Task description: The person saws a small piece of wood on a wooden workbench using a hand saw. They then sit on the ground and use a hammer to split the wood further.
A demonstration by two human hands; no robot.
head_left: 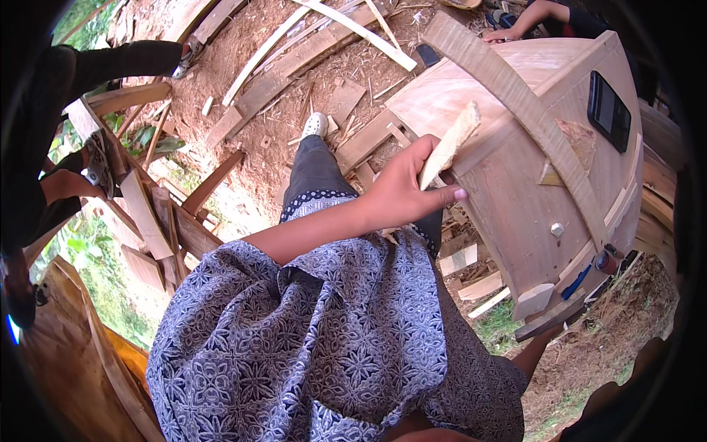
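My left hand (403, 184) is closed around a short, rough-edged piece of pale wood (451, 144), with the thumb along its lower end. It is raised beside a large wooden boat-like structure (508, 254) on the right. Across that structure lies a long curved wooden strip (519, 94). My right hand (554, 331) is low at the structure's near corner, by a dark wooden bar (545, 321); its fingers are mostly hidden. Close by are a blue-handled tool (577, 281) and a small reddish round object (607, 261).
A black phone (610, 112) and a small pale block (557, 230) lie on the structure. Another person's hand (502, 34) rests at its far edge. Planks (294, 62) and scraps litter the dirt floor. Another person's leg (125, 62) shows at left, near stacked boards (147, 214).
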